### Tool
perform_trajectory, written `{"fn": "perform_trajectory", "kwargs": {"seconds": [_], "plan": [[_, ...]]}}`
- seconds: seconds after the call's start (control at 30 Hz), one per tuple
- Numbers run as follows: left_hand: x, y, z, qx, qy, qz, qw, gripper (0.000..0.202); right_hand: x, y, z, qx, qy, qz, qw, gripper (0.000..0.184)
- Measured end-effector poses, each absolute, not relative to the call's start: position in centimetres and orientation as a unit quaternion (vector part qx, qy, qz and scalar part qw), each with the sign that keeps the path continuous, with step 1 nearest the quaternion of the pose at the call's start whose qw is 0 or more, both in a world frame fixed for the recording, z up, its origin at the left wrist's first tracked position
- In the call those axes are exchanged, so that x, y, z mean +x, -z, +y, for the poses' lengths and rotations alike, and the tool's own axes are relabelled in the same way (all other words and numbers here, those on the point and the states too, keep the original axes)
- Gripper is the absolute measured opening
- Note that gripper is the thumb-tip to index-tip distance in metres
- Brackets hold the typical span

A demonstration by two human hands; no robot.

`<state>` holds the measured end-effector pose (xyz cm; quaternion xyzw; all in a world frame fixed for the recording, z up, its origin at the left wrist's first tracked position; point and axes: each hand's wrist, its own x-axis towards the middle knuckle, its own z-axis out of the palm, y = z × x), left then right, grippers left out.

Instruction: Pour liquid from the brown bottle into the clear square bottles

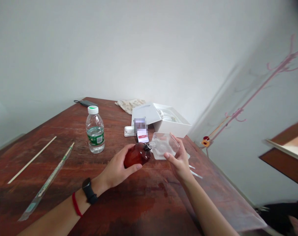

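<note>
My left hand (pixel 119 167) is wrapped round an amber bottle (pixel 137 155) with a dark neck, tilted to the right. In my right hand (pixel 179 160) is a clear square-sided bottle (pixel 165 146), lying on its side with its neck pointing left. The two necks meet mouth to mouth, or nearly so; I cannot tell whether they touch. Whether any liquid is passing between them is too small to make out. Just behind the bottles a phone (pixel 142 136) with a lit screen leans against a white box lid (pixel 145 111).
A water bottle (pixel 95 131) with a green label stands at left. Nearer lie a bare chopstick (pixel 32 160) and wrapped chopsticks (pixel 50 177). An open white box (pixel 174 126), a cloth (pixel 130 105) and a dark flat device (pixel 86 103) are at the back. A pink coat rack (pixel 259 88) leans at right.
</note>
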<state>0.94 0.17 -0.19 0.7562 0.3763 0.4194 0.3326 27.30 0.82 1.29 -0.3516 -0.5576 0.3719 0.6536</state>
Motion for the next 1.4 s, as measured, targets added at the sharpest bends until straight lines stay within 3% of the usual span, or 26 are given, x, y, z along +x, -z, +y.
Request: {"fn": "perform_trajectory", "kwargs": {"seconds": [0.87, 1.4], "plan": [[1.3, -0.8, -0.7, 0.726, -0.451, 0.36, 0.374, 0.067, 28.0, -3.1, 1.3, -0.367, -0.338, -0.614, 0.611, 0.071], [1.8, -0.9, -1.5, 0.728, -0.433, 0.371, 0.381, 0.073, 28.2, -2.5, 0.3, -0.339, -0.334, -0.612, 0.631, 0.07]]}}
